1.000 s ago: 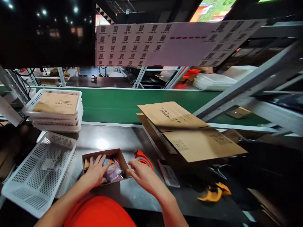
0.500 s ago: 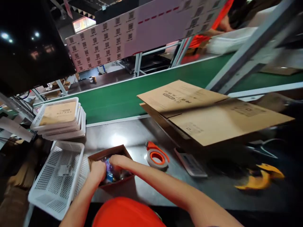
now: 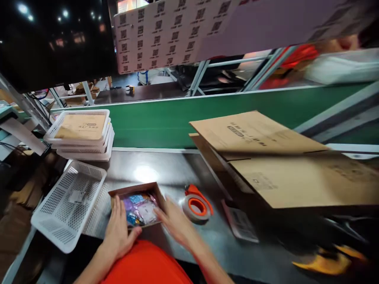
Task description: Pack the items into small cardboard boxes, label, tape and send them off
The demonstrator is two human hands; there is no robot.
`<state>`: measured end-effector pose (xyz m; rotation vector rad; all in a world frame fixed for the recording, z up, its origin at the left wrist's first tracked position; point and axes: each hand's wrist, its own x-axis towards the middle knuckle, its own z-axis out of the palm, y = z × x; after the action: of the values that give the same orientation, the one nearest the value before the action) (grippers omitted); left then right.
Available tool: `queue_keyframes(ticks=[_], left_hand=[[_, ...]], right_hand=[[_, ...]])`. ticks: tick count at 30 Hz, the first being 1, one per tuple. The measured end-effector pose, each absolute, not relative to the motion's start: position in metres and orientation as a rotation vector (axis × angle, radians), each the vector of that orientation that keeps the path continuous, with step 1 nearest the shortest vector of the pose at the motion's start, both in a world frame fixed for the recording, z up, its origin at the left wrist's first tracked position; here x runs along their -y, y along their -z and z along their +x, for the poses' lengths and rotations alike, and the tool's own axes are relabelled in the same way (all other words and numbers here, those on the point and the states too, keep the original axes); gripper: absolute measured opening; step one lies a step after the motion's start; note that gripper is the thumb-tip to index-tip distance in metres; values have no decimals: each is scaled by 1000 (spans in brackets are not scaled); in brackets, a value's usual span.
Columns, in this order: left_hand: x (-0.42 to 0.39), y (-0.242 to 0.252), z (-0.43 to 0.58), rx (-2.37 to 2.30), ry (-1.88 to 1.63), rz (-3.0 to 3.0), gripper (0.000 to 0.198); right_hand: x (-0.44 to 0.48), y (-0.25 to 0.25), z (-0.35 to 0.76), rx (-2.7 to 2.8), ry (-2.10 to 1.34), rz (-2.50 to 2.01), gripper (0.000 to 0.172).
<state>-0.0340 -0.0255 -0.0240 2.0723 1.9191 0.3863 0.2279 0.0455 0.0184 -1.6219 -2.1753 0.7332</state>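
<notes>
A small brown cardboard box (image 3: 133, 188) stands open on the metal table in front of me. Shiny plastic-wrapped packets (image 3: 143, 207) in purple, blue and white lie inside it. My left hand (image 3: 118, 228) rests along the box's left side, its fingers stretched out and the thumb spread towards the near side. On the right side is my right hand (image 3: 174, 221), fingers extended at the box wall and thumb at the rim. Neither hand grips anything. Just right of the box lies an orange tape dispenser (image 3: 201, 199) with a roll of tape.
An open-topped white basket (image 3: 102, 177) sits to the left, below stacked white baskets (image 3: 109, 136). A large flattened carton (image 3: 278, 173) covers the right side, near a flat pinkish pack (image 3: 241, 223) and a blurred yellow object (image 3: 325, 262). A green conveyor (image 3: 154, 126) runs behind.
Both hands have come out of the box and moved to its sides, fingers straightened. The packets now show inside. The camera view has turned and levelled.
</notes>
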Motion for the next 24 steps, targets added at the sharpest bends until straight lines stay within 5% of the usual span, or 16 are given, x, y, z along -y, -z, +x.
queue_keyframes(ticks=[3, 5, 10, 14, 18, 24], left_hand=[[9, 18, -25, -1653, -17, 2218, 115], [-8, 13, -26, -1576, 93, 2275, 111], [-38, 24, -43, -1599, -204, 2426, 53], [-47, 39, -48, -1704, -565, 2554, 59], [-45, 37, -41, -1797, -486, 2475, 86], [-13, 51, -36, -1751, -369, 2481, 36]], right_hand=[[-24, -10, 213, 2447, -859, -1636, 93], [-23, -13, 208, 2608, -830, -1625, 96], [-62, -14, 213, 2681, -721, -1562, 38], [-76, 28, 215, 2282, -702, -1536, 30], [-49, 69, 213, 2007, -523, -1538, 42], [-42, 55, 207, 2343, -226, -1450, 62]])
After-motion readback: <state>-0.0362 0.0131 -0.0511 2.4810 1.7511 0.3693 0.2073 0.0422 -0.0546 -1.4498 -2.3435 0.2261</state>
